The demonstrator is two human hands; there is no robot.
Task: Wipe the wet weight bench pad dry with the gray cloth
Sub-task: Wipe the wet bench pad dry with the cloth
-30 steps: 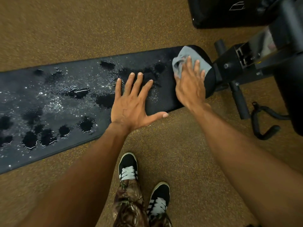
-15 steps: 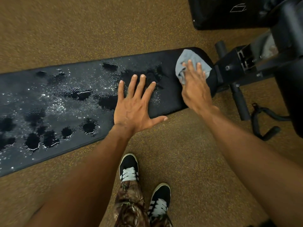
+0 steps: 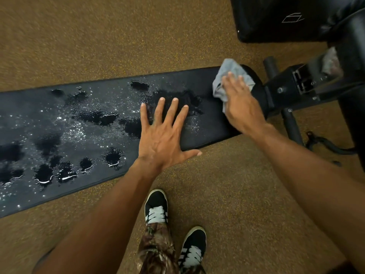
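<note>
Fingers (image 3: 231,84) atop cloth (image 3: 229,66), pad (image 3: 207,129) left-to-right

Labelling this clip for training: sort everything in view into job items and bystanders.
Part of the job:
gray cloth
bench pad
puddles
right hand, pressing the cloth
left hand, flat on the pad

Just there:
bench frame
black cable on the floor
black object with a white logo
shoes

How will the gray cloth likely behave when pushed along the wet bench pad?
The gray cloth looks floppy: it lies crumpled in folds under the right hand, so it will probably bunch rather than slide flat. It seems thin and light. Pushed through the puddles on the bench pad, it will likely soak up water and drag more.
</note>
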